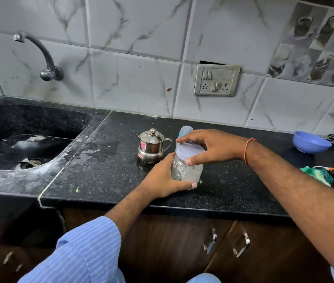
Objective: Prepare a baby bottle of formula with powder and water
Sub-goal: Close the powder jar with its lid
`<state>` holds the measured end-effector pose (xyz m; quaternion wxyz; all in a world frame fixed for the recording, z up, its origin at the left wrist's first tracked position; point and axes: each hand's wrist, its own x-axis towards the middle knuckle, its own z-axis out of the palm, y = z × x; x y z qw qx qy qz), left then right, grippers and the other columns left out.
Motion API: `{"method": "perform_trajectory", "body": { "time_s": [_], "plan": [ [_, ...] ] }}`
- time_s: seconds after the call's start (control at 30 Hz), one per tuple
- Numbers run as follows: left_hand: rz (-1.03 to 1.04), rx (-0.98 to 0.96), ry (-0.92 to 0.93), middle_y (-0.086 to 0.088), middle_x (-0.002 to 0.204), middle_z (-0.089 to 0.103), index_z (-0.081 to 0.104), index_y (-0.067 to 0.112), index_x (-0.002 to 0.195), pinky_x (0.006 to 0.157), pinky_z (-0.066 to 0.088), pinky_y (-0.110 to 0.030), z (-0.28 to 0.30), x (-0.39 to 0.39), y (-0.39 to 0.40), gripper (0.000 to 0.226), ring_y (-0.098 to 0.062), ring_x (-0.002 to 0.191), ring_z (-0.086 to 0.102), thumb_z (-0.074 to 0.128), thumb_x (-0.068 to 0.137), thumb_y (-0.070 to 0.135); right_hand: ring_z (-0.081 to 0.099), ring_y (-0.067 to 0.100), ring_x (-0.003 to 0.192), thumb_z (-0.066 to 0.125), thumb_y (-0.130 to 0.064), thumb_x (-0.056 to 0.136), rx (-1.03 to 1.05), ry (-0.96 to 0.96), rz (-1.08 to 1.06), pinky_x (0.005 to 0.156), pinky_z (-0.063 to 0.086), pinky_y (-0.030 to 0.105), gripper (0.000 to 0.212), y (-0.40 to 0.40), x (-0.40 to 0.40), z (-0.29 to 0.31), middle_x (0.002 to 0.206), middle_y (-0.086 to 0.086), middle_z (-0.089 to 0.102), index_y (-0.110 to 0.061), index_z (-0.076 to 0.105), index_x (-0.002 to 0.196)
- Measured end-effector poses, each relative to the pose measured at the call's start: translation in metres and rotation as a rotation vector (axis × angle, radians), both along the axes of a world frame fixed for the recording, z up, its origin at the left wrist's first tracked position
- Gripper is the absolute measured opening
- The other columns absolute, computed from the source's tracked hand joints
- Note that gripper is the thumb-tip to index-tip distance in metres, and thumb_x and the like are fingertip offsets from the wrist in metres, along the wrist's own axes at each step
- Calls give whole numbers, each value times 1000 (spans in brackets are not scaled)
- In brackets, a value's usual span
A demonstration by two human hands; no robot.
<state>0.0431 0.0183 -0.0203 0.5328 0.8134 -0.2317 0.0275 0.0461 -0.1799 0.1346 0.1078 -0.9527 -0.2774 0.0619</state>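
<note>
Left hand wraps the clear powder jar on the black table, right hand clamps its lilac lid — hold the base firm, twist level, baby bottle waiting just behind.

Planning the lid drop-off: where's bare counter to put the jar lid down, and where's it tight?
Free: the black counter between the sink edge and the steel pot; also the stretch right of the jar, under the right hand forearm, up to the blue bowl. Crowded: pot, baby bottle and jar cluster together; clutter at far right edge.
</note>
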Motion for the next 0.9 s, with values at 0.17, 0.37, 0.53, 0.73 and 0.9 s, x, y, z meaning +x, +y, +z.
{"method": "perform_trajectory", "body": {
  "time_s": [0.17, 0.37, 0.53, 0.73, 0.9],
  "plan": [
    [-3, -6, 14, 18, 138, 69, 51, 24, 154, 110, 56, -31, -2, 2, -1, 104, 3, 126, 65, 104, 69, 50, 50, 9, 137, 82, -46, 89, -97, -13, 54, 117, 40, 35, 68, 5, 1, 4, 152, -15, 55, -43, 55, 151],
    [4, -1, 0, 18, 139, 67, 50, 23, 156, 109, 54, -29, -2, 4, -2, 103, 2, 127, 64, 104, 72, 48, 55, 13, 130, 78, -61, 85, -102, -44, 15, 108, 47, 38, 63, 6, -2, 2, 148, -15, 58, -52, 57, 144],
    [4, -10, 8, 19, 136, 67, 50, 23, 154, 107, 54, -26, -2, 4, -2, 101, 3, 125, 65, 104, 72, 46, 57, 11, 129, 81, -56, 84, -67, -54, 40, 106, 48, 36, 59, 9, -5, 5, 145, -18, 61, -49, 63, 140],
    [7, -11, 13, 20, 134, 68, 51, 23, 154, 103, 53, -21, -4, 6, -3, 101, 5, 123, 65, 104, 72, 46, 60, 15, 126, 80, -62, 80, -37, -12, 39, 107, 51, 45, 60, 7, -1, 5, 141, -18, 61, -54, 61, 136],
    [11, -10, 10, 19, 134, 69, 52, 25, 152, 106, 56, -28, -6, 7, -3, 99, 3, 124, 67, 104, 70, 49, 62, 12, 113, 76, -68, 82, -97, -98, -20, 101, 51, 37, 60, 9, 1, 0, 134, -10, 67, -49, 63, 137]
  ]
}}
